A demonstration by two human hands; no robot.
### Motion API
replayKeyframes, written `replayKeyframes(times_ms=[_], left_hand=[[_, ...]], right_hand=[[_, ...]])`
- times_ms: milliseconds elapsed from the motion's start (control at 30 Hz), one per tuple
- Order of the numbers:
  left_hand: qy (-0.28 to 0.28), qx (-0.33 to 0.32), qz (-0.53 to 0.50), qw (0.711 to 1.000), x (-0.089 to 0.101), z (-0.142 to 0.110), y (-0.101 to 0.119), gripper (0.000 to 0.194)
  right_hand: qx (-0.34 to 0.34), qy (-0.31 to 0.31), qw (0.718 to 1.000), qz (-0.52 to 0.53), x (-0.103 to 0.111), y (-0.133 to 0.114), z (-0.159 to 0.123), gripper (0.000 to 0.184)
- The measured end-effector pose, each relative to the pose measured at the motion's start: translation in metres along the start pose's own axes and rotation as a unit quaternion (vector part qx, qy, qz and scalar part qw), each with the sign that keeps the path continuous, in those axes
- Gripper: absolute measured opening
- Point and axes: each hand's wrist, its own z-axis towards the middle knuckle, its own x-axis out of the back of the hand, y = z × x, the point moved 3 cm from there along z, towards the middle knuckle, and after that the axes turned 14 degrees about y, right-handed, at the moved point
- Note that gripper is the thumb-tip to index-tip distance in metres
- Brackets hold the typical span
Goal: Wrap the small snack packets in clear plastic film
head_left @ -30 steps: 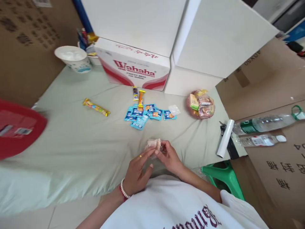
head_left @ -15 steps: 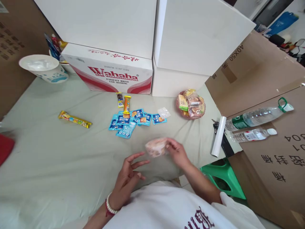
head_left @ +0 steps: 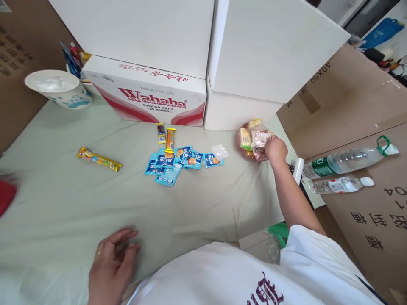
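The grip of the right hand (head_left: 276, 149) is at the right edge of a pale wrapped packet (head_left: 260, 139); whether finger and thumb are clamped on it I cannot tell, as the back of the hand covers them. The packet is at the top of a reddish bowl (head_left: 240, 144), among other wrapped snacks, on the right part of the tabletop (head_left: 197, 207). The left hand (head_left: 111, 262) is empty near the front edge, its thumb and fingers loosely curled and apart.

Left of the bowl are a clear wrapper (head_left: 219, 152), overlapping blue sachets (head_left: 168, 174) and, farther left, a yellow stick pack (head_left: 99, 159).

A moment ago the right hand held a wrapped packet out in front of the body; now it has reached the bowl, and the left hand has drawn away to the left. I judge this to be the same packet, at the bowl and handled by one hand alone.

The bowl's right side is hidden behind the hand, and the forearm hides part of a white roll (head_left: 298, 170). The left wrist is cut off, as is a blurred red object (head_left: 5, 195).
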Motion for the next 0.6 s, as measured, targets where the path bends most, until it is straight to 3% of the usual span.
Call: replayKeyframes(times_ms=[67,133,233,333,400,500,600], left_hand=[[0.016,-0.034,0.057,0.998,0.005,-0.006,-0.004,0.021],[0.019,-0.061,0.083,0.995,0.005,-0.012,-0.007,0.020],[0.014,-0.104,0.102,0.989,0.000,-0.017,-0.009,0.020],[0.019,-0.140,0.116,0.983,-0.002,-0.017,-0.011,0.021],[0.018,-0.159,0.114,0.981,-0.001,-0.018,-0.011,0.020],[0.013,-0.170,0.103,0.980,0.002,-0.020,-0.011,0.019],[0.035,-0.166,0.110,0.979,0.002,-0.022,-0.010,0.017]], right_hand=[[0.012,0.014,1.000,-0.018,0.014,0.001,-0.002,0.044],[0.047,0.068,0.997,-0.005,0.031,-0.005,0.004,0.048],[0.202,0.114,0.972,0.040,0.047,-0.035,0.020,0.054],[0.376,0.003,0.926,0.036,0.038,-0.070,0.034,0.055],[0.421,-0.106,0.901,0.017,0.027,-0.076,0.039,0.054],[0.394,-0.217,0.893,-0.003,0.014,-0.056,0.041,0.072],[0.336,-0.213,0.917,0.015,0.008,-0.031,0.038,0.097]])
